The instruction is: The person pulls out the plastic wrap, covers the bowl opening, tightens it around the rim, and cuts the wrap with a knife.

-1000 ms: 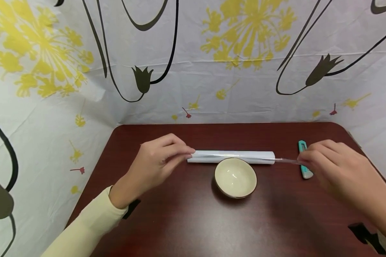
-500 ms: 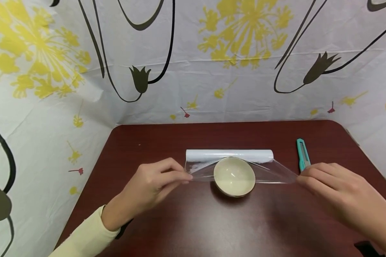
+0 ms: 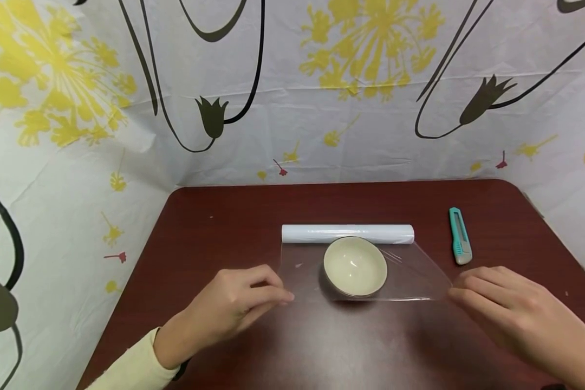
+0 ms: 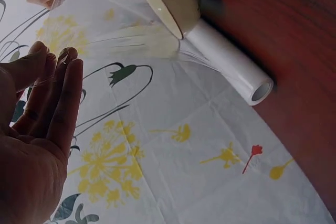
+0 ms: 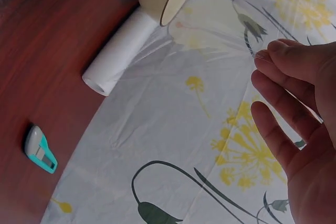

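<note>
A sheet of clear plastic wrap (image 3: 302, 276) stretches toward the person from a white roll (image 3: 346, 233), passing over a cream bowl (image 3: 355, 266). The left hand (image 3: 241, 303) pinches the sheet's near left corner between thumb and fingertips, left of the bowl. At the near right corner, the right hand (image 3: 512, 309) pinches the sheet too; its thumb is hidden in the head view but shows in the right wrist view. Between the hands the sheet's front edge runs taut, just on the near side of the bowl. Both wrist views show the bowl upright beside the roll.
A teal utility knife (image 3: 460, 236) lies on the dark red table (image 3: 224, 222), beyond the right hand. White cloth (image 3: 283, 135) printed with yellow and green flowers hangs behind the table and along its left side.
Both hands have drawn toward the person, pulling the plastic wrap off the roll and out over the bowl. The utility knife, partly covered by the right hand before, is now fully visible.
</note>
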Action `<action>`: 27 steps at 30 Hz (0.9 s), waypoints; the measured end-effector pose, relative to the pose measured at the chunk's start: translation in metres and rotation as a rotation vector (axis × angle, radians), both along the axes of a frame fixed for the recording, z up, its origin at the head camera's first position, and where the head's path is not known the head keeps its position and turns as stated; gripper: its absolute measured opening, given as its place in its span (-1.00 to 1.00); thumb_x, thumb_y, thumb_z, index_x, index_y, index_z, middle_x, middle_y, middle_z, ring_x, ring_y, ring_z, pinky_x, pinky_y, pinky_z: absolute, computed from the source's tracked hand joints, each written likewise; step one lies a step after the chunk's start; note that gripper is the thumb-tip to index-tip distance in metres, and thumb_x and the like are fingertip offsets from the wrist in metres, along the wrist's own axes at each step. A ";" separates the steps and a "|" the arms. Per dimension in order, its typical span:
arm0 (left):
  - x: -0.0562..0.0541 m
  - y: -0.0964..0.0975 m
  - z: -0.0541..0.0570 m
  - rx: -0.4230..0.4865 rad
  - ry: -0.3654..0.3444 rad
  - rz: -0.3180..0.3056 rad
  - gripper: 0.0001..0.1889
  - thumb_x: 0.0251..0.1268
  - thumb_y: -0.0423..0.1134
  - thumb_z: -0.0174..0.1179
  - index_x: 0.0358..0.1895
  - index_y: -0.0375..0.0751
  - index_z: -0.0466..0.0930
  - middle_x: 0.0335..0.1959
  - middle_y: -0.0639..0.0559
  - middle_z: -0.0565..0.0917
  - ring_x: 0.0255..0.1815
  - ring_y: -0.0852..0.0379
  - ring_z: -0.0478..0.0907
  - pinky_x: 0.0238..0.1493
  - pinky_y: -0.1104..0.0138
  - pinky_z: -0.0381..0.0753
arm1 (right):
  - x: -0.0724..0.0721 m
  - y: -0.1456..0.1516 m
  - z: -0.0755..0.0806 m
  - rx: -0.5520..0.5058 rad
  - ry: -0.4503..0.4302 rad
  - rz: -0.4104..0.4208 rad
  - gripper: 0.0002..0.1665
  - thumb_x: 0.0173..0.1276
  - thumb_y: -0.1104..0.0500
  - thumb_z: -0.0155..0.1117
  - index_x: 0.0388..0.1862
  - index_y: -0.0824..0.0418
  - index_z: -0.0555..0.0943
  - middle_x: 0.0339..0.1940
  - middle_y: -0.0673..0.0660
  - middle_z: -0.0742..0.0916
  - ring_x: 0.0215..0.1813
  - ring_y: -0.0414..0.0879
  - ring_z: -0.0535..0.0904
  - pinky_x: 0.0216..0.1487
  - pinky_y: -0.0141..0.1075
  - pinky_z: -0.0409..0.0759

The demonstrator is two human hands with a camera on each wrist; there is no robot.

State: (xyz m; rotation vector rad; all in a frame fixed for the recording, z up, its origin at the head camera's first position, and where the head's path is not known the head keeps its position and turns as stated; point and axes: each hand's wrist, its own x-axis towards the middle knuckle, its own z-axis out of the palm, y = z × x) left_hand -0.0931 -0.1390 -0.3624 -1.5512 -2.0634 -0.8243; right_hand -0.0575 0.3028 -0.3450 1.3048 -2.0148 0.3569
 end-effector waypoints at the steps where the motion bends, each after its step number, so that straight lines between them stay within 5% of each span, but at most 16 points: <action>1: 0.001 0.000 -0.002 -0.005 0.003 -0.001 -0.75 0.77 -0.28 0.13 -0.03 -0.07 0.85 -0.17 0.16 0.72 -0.32 0.33 0.63 -0.23 0.63 0.56 | 0.001 0.000 -0.002 0.004 -0.006 0.001 -0.42 0.90 0.15 -0.13 -0.29 0.26 0.74 -0.29 0.02 0.74 -0.21 -0.07 0.59 0.21 -0.43 0.37; 19: 0.015 0.000 -0.038 -0.115 -0.099 0.016 -0.83 0.39 -0.42 0.49 -0.15 -0.01 0.85 -0.16 0.23 0.70 -0.32 0.44 0.65 -0.19 0.68 0.55 | 0.008 0.008 -0.047 0.104 -0.101 -0.030 -0.42 0.85 0.17 -0.23 -0.24 0.10 0.75 -0.22 -0.13 0.68 -0.17 -0.20 0.56 -0.10 -0.33 0.50; 27: 0.015 0.000 -0.051 -0.170 -0.104 0.016 -0.90 0.44 -0.35 0.49 -0.13 -0.03 0.87 -0.17 0.23 0.70 -0.31 0.43 0.65 -0.18 0.66 0.58 | 0.009 0.009 -0.065 0.141 -0.157 -0.046 -0.42 0.82 0.15 -0.27 -0.22 0.03 0.74 -0.22 -0.20 0.66 -0.17 -0.23 0.55 -0.12 -0.32 0.50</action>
